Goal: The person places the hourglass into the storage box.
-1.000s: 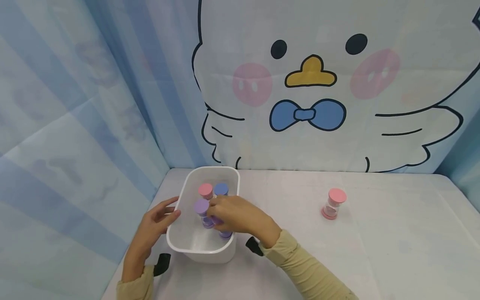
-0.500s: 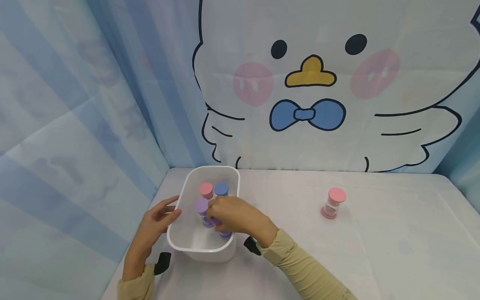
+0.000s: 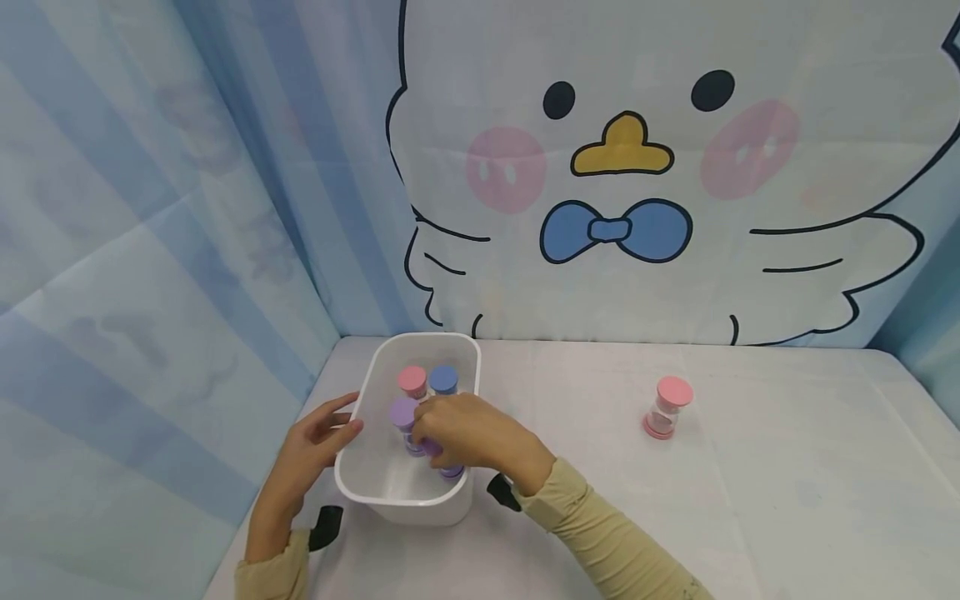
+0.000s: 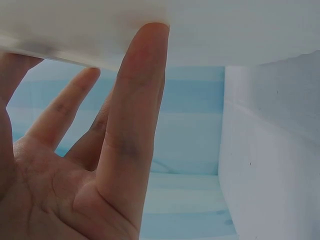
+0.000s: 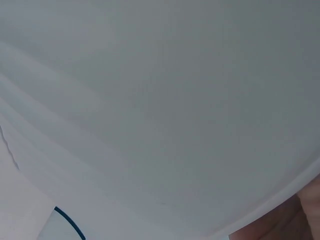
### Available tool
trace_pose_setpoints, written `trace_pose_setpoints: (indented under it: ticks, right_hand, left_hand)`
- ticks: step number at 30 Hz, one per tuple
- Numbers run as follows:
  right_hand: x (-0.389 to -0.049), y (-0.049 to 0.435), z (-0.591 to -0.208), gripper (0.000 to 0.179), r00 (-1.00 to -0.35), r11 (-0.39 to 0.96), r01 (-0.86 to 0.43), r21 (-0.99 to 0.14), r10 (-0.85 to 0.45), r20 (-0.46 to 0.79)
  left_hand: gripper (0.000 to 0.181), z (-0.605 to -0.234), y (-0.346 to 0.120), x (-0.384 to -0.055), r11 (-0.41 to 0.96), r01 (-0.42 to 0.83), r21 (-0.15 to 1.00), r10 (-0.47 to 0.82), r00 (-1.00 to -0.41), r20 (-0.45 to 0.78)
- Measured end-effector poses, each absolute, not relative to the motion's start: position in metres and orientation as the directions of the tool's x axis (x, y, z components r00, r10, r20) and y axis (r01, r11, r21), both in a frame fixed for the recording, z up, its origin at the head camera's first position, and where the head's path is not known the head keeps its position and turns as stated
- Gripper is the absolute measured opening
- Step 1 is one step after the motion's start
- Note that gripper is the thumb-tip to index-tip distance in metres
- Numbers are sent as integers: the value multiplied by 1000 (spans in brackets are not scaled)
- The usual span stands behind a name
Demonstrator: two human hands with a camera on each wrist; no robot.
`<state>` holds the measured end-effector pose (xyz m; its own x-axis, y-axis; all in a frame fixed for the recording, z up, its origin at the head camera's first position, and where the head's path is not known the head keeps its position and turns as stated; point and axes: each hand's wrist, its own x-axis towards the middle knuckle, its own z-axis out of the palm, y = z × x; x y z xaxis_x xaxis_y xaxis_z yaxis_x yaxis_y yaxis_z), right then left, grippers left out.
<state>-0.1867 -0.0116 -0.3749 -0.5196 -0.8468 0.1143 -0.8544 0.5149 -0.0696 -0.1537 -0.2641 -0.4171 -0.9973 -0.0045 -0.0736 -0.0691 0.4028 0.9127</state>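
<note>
A white plastic bin [image 3: 423, 510] stands on the table. My left hand [image 3: 309, 442] is at its left side, fingers fairly straight, fingertips touching the wall, as the left wrist view also shows. Inside the bin my right hand [image 3: 474, 429] reaches over the right rim and grips a purple hourglass [image 3: 432, 448], mostly hidden by the fingers. Beside it stands another purple-capped hourglass [image 3: 403, 412]. Farther back in the bin are a pink-capped hourglass [image 3: 412, 380] and a blue-capped one [image 3: 444, 378]. The right wrist view is mostly filled by the bin's pale outer wall [image 5: 175, 110].
A pink hourglass [image 3: 667, 408] stands upright on the white-covered table [image 3: 787, 467], well to the right of the bin. Behind the table hangs a curtain [image 3: 615, 300] with a cartoon bird; a blue-and-white curtain [image 3: 150, 292] hangs along the left.
The right hand has shifted very slightly within the bin, keeping its grip on the purple hourglass. The left hand and the bin look unchanged.
</note>
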Motion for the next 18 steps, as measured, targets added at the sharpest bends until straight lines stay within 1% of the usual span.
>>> trace_pose_setpoints:
  ticks: [7, 18]
  right_hand:
    - [-186, -12, -375, 22, -525, 519, -851, -78, -844, 112]
    - [-186, -12, -374, 20, -512, 502, -854, -136, -857, 50]
  left_hand:
    - [54, -417, -265, -153, 395, -64, 916, 3, -998, -71]
    - [54, -416, -264, -154, 408, -80, 910, -8, -996, -84]
